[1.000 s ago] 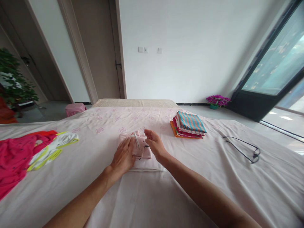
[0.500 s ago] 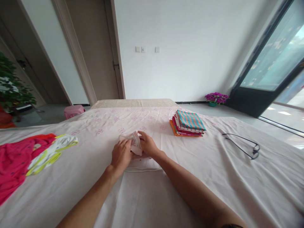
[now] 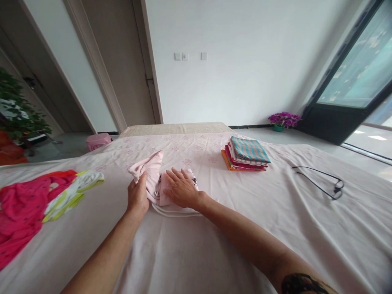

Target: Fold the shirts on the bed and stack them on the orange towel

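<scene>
A pale pink garment (image 3: 153,167) lies partly folded on the bed in front of me, with small dark prints and a white cord-like edge along its near side. My left hand (image 3: 138,197) grips its left part and holds that fabric raised off the bed. Flat on the folded right part, my right hand (image 3: 181,188) presses down with its fingers stretched out. The palm hides much of the print under it.
A stack of folded clothes (image 3: 248,154) sits right of the garment, and eyeglasses (image 3: 332,185) lie farther right. Crumpled red clothing (image 3: 27,204) and a white-and-yellow garment (image 3: 70,196) are at the left. A pink stool (image 3: 98,141) stands beyond the bed (image 3: 190,253).
My left hand has moved left, lifting the garment's left part away from the rest. My right hand has gone from pinching the fabric to lying flat on it. The view has shifted slightly.
</scene>
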`<action>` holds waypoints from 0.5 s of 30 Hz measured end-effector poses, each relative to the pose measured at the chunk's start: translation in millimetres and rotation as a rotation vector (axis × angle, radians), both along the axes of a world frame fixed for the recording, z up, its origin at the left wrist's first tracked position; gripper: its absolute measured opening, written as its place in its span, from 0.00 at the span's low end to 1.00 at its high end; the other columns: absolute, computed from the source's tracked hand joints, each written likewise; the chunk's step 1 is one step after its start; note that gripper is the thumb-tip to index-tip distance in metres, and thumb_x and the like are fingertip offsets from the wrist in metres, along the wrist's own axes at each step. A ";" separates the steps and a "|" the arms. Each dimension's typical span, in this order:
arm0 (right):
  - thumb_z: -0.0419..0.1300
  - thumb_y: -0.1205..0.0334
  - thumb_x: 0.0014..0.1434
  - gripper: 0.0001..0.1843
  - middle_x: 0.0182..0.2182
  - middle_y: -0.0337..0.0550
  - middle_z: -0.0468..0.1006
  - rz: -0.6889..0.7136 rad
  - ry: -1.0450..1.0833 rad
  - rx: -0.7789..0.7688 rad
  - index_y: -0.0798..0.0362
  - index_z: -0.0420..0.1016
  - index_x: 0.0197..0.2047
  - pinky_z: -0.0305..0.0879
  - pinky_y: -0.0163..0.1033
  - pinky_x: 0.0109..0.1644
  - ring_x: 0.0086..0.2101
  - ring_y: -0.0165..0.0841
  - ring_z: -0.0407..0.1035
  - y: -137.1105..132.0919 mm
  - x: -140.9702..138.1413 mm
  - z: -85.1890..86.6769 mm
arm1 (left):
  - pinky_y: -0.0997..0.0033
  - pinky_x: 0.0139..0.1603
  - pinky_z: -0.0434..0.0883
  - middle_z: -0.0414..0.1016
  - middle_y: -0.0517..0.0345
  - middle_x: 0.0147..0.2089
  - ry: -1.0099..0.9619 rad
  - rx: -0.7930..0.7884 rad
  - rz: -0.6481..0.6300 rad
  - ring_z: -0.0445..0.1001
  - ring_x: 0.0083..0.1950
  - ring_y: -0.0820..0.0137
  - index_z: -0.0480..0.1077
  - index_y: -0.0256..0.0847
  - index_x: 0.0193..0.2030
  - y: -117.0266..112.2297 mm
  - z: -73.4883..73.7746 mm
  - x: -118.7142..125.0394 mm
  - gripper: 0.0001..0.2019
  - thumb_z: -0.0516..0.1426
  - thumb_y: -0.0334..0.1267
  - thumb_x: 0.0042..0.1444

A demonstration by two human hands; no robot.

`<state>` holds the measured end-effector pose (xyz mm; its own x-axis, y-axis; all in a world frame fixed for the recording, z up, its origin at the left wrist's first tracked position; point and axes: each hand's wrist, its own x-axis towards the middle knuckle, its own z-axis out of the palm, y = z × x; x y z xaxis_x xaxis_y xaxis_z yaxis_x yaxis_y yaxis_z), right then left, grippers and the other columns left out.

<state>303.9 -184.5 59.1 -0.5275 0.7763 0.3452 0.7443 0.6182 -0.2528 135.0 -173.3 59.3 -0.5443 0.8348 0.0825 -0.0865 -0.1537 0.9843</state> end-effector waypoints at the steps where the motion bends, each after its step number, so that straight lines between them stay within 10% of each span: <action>1: 0.51 0.51 0.69 0.30 0.69 0.54 0.58 -0.002 -0.023 0.010 0.56 0.58 0.69 0.37 0.57 0.72 0.69 0.47 0.47 -0.5 -3.4 -4.8 | 0.61 0.54 0.73 0.80 0.48 0.49 0.008 0.023 0.002 0.77 0.51 0.61 0.75 0.34 0.50 -2.9 2.4 2.4 0.26 0.62 0.50 0.49; 15: 0.54 0.62 0.63 0.22 0.58 0.58 0.72 0.019 -0.041 -0.022 0.57 0.71 0.59 0.49 0.54 0.68 0.61 0.47 0.60 11.8 13.8 -5.5 | 0.64 0.58 0.69 0.81 0.52 0.49 0.583 0.062 -0.291 0.77 0.54 0.61 0.75 0.41 0.51 -28.1 1.7 57.7 0.17 0.52 0.45 0.61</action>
<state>317.7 -172.8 53.5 -0.5552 0.7733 0.3061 0.7427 0.6267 -0.2360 192.7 -201.4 61.1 -0.1480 0.9255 0.3485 0.4118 -0.2627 0.8726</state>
